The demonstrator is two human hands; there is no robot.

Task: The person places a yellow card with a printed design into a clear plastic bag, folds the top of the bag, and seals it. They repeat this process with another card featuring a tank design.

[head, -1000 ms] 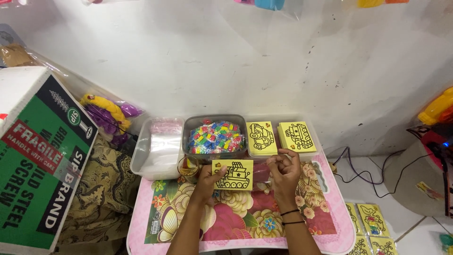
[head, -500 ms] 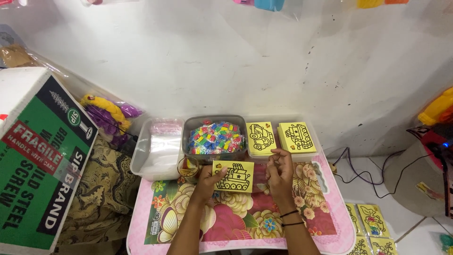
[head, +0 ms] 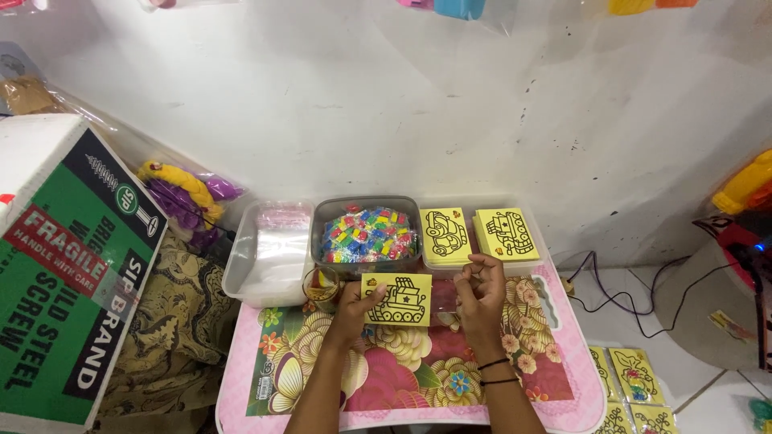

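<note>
1. Left hand (head: 356, 299) pinches the left edge of a yellow square card (head: 396, 299) w/ a black line drawing of a boat; card is flat, matte, held upright just above the table, in front of the bead tub.
2. Right hand (head: 479, 291) is beside the card's right edge, fingers curled, fingertips pinched together; can't tell if anything sits btwn them. Black bands on that wrist.
3. Low table (head: 563, 386): pink rim, rounded corners, glossy floral top; bare room toward the near edge.
4. Behind the card: grey plastic tub (head: 367, 235) of small multicoloured pieces. Right of it, clear tray w/ two stacks of yellow cards (head: 480, 235), vehicle outlines.
5. Left: clear tub of thin plastic bags (head: 269, 251), overhanging the table's left edge. Small round glass jar (head: 321, 285) just beside the left hand.
6. Far left: big cardboard box (head: 60, 273), green panel, red slanted label, white lettering.
7. Floor at right: more yellow cards (head: 631, 386), black cable, tiles.
</note>
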